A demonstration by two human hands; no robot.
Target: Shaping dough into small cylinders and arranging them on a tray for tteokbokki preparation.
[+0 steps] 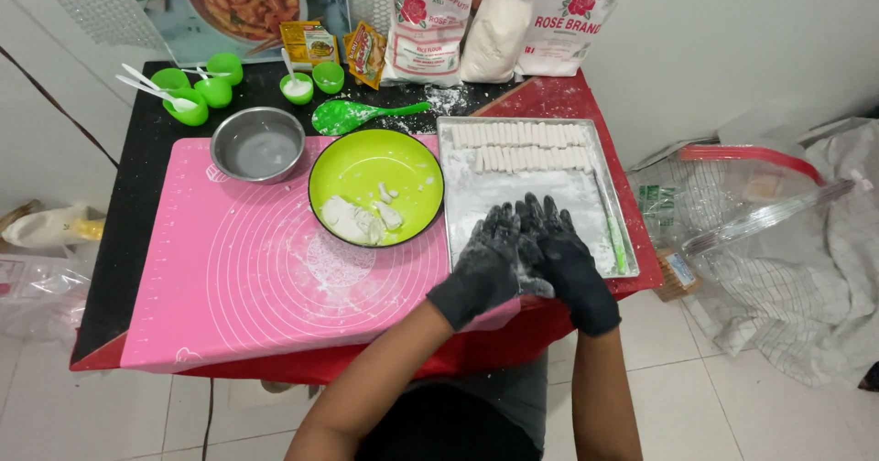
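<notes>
Both hands are wearing black gloves dusted with white flour and are pressing together over the near edge of the metal tray point(604, 163). The left hand point(490, 264) and right hand point(568, 260) are touching palm to palm, fingers point(508, 218) lying close together and pointing far; whether anything is sitting between them cannot be told. The shallow rectangular tray is holding two neat rows of short white dough sticks point(524, 145) at its far end, over a floury bottom, and a slim green tool point(612, 227) is lying along its right side. Left of the tray, a round lime-green bowl point(366, 163) is holding soft white dough lumps point(357, 218). Farther left, a small steel bowl point(258, 143) is sitting on the pink silicone mat point(229, 278) covering the table point(568, 99).
</notes>
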